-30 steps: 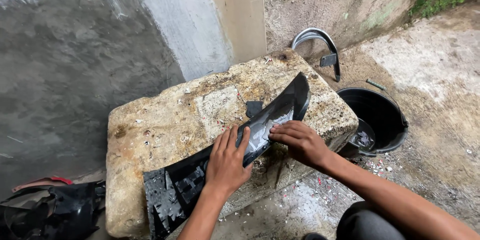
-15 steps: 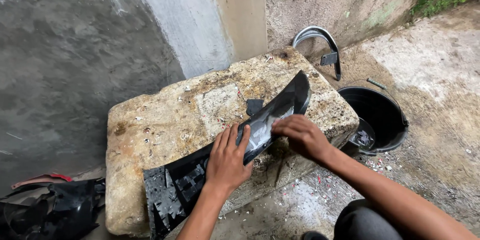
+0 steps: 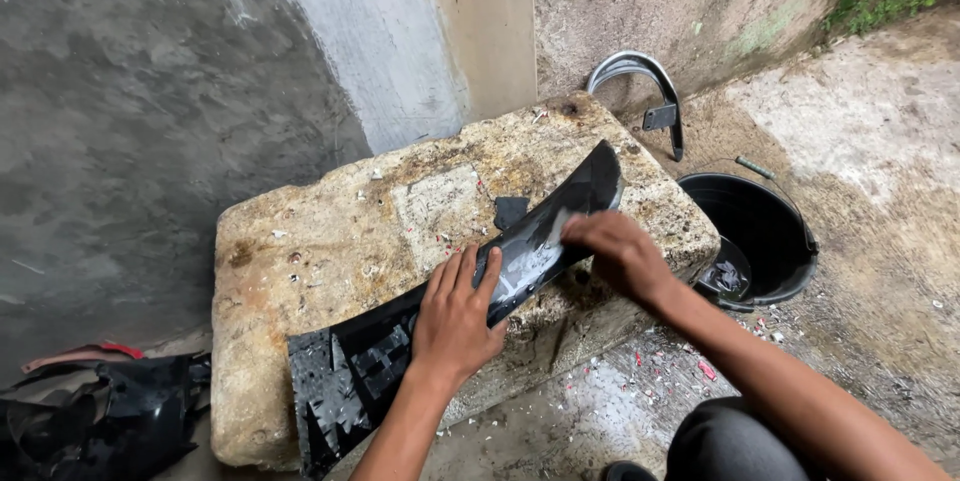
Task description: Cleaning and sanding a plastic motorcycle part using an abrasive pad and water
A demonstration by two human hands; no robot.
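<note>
Black plastic panel [image 3: 520, 246] is lying across the stone block [image 3: 330, 241], the left hand [image 3: 457, 316] pressing it flat with open grip while the right hand [image 3: 622, 253], fingers together, is rubbing its wet, partly scuffed surface, much remaining glossy.

We see a shiny black plastic panel [image 3: 520, 251] on a rough, stained stone block [image 3: 340, 231]. The black plastic bucket [image 3: 765, 231] looks smooth and dull.
</note>
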